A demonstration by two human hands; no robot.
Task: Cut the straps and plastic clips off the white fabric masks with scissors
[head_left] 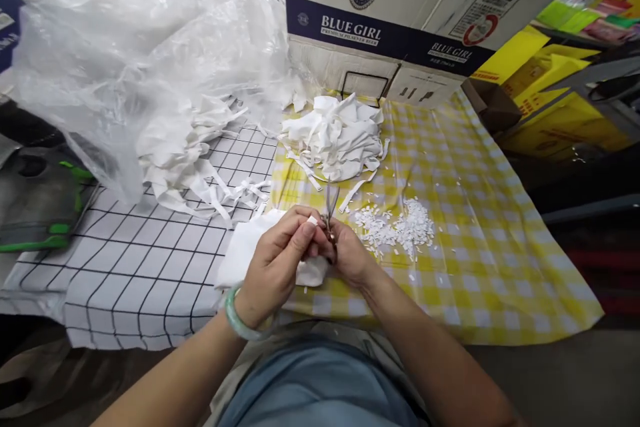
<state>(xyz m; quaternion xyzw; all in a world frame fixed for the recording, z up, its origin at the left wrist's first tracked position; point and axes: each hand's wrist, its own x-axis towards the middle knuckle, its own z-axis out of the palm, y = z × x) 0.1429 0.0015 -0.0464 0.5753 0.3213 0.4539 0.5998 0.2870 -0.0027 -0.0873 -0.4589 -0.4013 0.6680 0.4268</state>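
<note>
White and narrow, the strip (313, 220) is sitting between the thumb and fingers of the left hand (280, 257), whose grip is pinching together on it, just above the near part of the surface. The right hand (350, 257) is pressing against the left one, and its grip is clamping on the handles of the scissors (330, 208). The blades are pointing up and away from the person, almost together (the handles are mostly hidden by the fingers), right beside the end of the strip. A green bangle (239, 317) is lying around the left wrist. Under both hands a white sheet (240, 250) is resting where the black-and-white grid cloth (125, 267) is meeting the yellow checked cloth (475, 213). Just to the right of the scissors, a heap of small white cuttings (400, 227) is spreading on the yellow cloth. Further back a pile of white strips (335, 137) is lying, and more are spilling out of a clear plastic bag (125, 47) on the left. A Blue Girl cardboard box (380, 27) is standing behind.
</note>
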